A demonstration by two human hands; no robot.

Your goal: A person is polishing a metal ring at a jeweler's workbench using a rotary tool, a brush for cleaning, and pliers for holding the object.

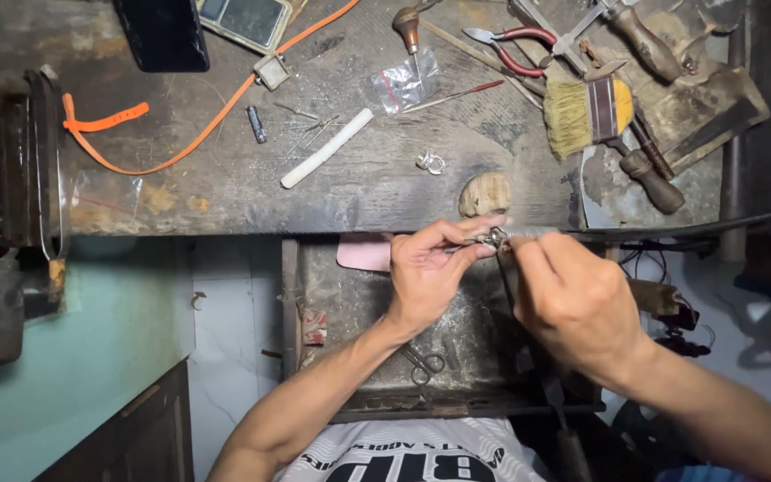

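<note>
- While you worked over the open drawer (350,357), your left hand (426,277) pinched a small metal piece (493,237) between thumb and fingertips, just below the wooden bench peg (484,194) at the front edge of the bench (225,178).
- Your right hand (577,299) was closed around a slim dark tool (509,277); its upper end met the small metal piece from the right side. What kind of tool it was could not be told.
- The small metal piece lay at the meeting point of both hands, touching the left fingertips and the tool's end. Its own long axis was too small to read.
- The slim dark tool ran roughly upright in the view, from the right hand's grip up towards the bench peg.
- Both hands were equally close to the piece; the left held it directly, and the right reached it only through the tool.
- Beyond the bench peg, a silver ring (431,162) lay alone on the bench top, with a white stick (326,148) to its left.
- Right of the bench peg and farther back lay a yellow-bristled brush (582,114); red-handled pliers (515,49) lay behind it.
- Well left of the bench peg, an orange strap (180,143) curved across the bench.
- Below the peg, small scissors (423,364) rested on the drawer floor under your left wrist.
</note>
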